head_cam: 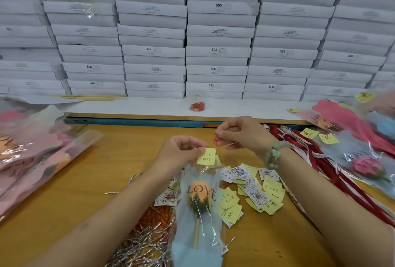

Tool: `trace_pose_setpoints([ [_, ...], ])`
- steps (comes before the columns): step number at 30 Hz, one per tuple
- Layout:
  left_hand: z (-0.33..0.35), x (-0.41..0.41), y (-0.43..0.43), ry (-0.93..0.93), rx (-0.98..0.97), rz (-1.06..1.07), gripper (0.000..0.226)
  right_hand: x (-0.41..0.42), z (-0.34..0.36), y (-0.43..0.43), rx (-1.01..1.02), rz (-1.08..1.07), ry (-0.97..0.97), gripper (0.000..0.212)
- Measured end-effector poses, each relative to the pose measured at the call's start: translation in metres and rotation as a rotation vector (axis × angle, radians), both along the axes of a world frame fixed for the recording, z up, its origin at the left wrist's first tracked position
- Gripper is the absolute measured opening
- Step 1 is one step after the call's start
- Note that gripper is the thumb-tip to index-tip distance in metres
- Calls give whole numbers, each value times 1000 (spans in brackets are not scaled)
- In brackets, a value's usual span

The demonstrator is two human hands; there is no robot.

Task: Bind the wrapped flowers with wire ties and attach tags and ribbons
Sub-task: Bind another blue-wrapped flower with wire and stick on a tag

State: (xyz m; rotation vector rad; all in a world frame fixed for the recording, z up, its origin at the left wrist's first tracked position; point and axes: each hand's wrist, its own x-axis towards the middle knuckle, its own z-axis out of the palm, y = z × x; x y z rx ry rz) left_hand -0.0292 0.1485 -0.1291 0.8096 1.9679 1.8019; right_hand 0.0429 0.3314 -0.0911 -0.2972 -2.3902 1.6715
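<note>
White boxes (pixel 218 31), some printed SGS, stand in tall stacks behind the wooden bench (pixel 74 192). On the white ledge (pixel 149 105) in front of them stands a small clear jar (pixel 197 103) with red pieces inside. Thin wooden sticks (pixel 89 97) lie further left on the ledge.

Boxes (pixel 218 31): standing stacked behind the desk (pixel 85 181).
Wrapped flower (pixel 198 200): lying between wire ties (pixel 145 243), left, and tags (pixel 256 194), right.
Ribbons (pixel 324 166): lying far right.

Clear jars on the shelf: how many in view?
1. The clear jar stands on the white shelf before the stacked boxes; others may hide behind the wrapped flowers.
</note>
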Motion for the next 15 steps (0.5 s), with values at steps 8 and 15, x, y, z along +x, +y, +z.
trace_pose_setpoints([
  [8,-1,0,1,5,17,-21,11,0,-2,-4,-32,44,22,5],
  [15,-2,-1,1,0,5,-19,11,-1,-4,-7,-28,48,21,6],
])
